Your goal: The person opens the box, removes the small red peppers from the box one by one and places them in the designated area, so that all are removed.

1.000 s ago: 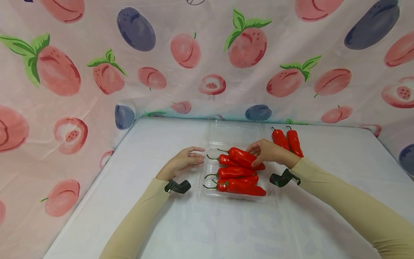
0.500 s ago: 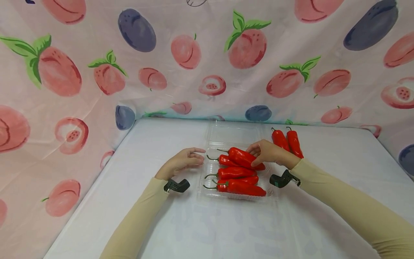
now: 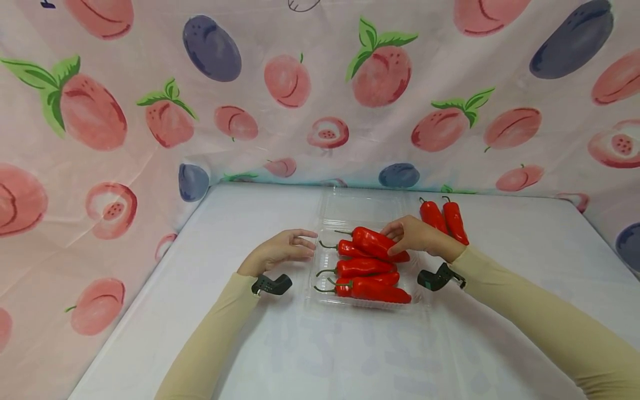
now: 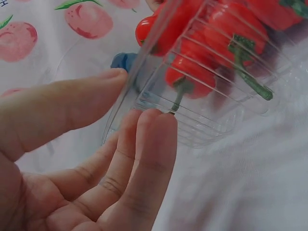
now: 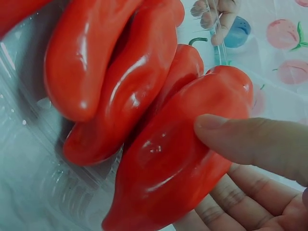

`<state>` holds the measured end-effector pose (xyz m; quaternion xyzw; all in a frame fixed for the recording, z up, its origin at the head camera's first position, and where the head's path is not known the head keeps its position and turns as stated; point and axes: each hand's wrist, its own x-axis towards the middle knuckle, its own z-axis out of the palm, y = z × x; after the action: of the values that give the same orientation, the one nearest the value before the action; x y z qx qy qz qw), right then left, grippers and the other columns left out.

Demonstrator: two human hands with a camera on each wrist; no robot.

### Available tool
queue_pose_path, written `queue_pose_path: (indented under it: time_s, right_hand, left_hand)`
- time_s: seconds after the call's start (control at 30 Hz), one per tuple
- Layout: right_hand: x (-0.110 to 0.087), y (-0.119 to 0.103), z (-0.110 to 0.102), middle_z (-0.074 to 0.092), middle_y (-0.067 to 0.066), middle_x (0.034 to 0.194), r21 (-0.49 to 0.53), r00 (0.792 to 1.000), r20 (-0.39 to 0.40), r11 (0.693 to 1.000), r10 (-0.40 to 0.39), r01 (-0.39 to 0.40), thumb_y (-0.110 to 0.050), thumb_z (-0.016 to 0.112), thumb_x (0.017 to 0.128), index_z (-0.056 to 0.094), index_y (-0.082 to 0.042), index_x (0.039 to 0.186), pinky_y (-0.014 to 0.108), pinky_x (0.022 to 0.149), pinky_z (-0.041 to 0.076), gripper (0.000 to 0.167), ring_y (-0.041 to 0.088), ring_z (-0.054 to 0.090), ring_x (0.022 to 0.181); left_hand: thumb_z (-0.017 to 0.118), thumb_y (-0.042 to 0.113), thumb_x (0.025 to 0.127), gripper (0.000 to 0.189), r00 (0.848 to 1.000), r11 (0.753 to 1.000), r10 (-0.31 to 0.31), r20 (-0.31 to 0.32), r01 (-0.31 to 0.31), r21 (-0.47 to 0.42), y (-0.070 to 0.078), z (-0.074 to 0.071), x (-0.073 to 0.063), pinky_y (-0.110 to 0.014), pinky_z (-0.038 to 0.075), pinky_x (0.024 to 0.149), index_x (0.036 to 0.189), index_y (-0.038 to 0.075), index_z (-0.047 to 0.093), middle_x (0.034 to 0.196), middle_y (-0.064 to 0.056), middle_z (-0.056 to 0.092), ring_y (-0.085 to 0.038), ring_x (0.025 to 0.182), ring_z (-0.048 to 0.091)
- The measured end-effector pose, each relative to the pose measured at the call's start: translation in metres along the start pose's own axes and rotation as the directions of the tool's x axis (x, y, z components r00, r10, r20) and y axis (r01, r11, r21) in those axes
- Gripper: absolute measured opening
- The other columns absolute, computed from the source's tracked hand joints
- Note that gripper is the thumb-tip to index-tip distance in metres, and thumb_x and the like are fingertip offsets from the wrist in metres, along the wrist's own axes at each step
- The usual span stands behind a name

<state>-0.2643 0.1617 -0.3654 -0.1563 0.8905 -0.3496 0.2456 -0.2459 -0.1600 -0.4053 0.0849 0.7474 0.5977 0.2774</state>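
Note:
A clear plastic clamshell box [image 3: 320, 278] lies with its lid folded back and several red peppers [image 3: 367, 267] inside, most of their stems toward the left. Thumb and fingers of my right hand [image 3: 420, 236] pinch the topmost pepper [image 3: 375, 243] at its right part; in the right wrist view the thumb presses on this pepper [image 5: 183, 149], with the other fingers behind it. My left hand [image 3: 280, 250] is at the box's left side, fingers relaxed. The left wrist view has its thumb and fingertips close against the box's ridged wall [image 4: 192, 103]; firm contact is hard to tell.
Two more red peppers [image 3: 454, 221] lie on the white table [image 3: 510, 233] right of the lid, partly behind the right forearm. The open lid [image 3: 362, 205] extends toward the back. A fruit-print cloth [image 3: 320, 83] stands along the back and left side.
My left hand shifts very slightly, its wrist a little to the left. The right hand keeps its pinch on the pepper, and the other peppers stay put.

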Motion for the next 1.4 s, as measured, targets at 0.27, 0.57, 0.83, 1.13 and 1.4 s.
queue_pose_path:
  time_s: [0.27,0.57,0.83,1.13,1.4]
  right_hand:
    - [-0.005,0.000,-0.003,0.063,0.022,0.118,0.024,1.000,-0.024,1.000,-0.014,0.014,-0.013,0.070,0.083,0.055,0.003,0.126,0.043,0.091,0.052,0.049,0.031,0.061,0.106]
    - [-0.012,-0.002,-0.009,0.062,0.022,0.118,0.049,0.997,-0.070,0.998,-0.029,0.033,-0.014,0.070,0.083,0.054,0.003,0.127,0.045,0.092,0.051,0.050,0.031,0.061,0.106]
    - [-0.020,0.001,-0.016,0.061,0.023,0.119,0.089,0.995,-0.094,0.995,-0.038,0.047,-0.014,0.070,0.083,0.054,0.003,0.127,0.041,0.088,0.054,0.051,0.027,0.062,0.103]
    - [-0.032,0.000,-0.028,0.059,0.025,0.121,0.087,0.989,-0.146,0.995,-0.032,0.045,-0.016,0.071,0.083,0.053,0.003,0.128,0.043,0.088,0.054,0.052,0.030,0.060,0.106]
    - [-0.041,0.003,-0.035,0.059,0.024,0.121,0.108,0.983,-0.186,0.994,-0.013,0.034,-0.018,0.071,0.082,0.053,0.000,0.129,0.039,0.085,0.055,0.053,0.029,0.059,0.107]
  left_hand:
    - [0.059,0.003,0.088,0.053,1.000,1.000,-0.010,-0.013,0.010,-0.008,0.000,0.001,0.000,-0.036,0.051,0.095,0.137,0.001,0.041,0.125,-0.025,0.054,-0.009,0.090,0.062]
    - [0.061,0.005,0.088,0.054,1.000,1.000,-0.005,-0.024,0.005,-0.021,-0.004,0.002,0.001,-0.037,0.050,0.096,0.137,0.002,0.040,0.124,-0.024,0.054,-0.011,0.092,0.063]
    - [0.060,0.004,0.087,0.055,1.000,0.999,0.000,-0.023,-0.001,-0.039,-0.005,0.003,0.001,-0.037,0.050,0.095,0.138,0.001,0.039,0.123,-0.023,0.054,-0.011,0.091,0.062]
    - [0.060,0.004,0.087,0.055,1.000,0.999,0.000,-0.026,-0.001,-0.049,-0.005,0.004,0.001,-0.035,0.051,0.094,0.138,0.002,0.039,0.121,-0.022,0.055,-0.010,0.090,0.062]
    - [0.060,0.003,0.087,0.055,0.999,0.999,0.005,-0.038,-0.007,-0.043,-0.005,0.004,0.001,-0.036,0.052,0.093,0.138,0.002,0.039,0.120,-0.021,0.055,-0.011,0.089,0.062]
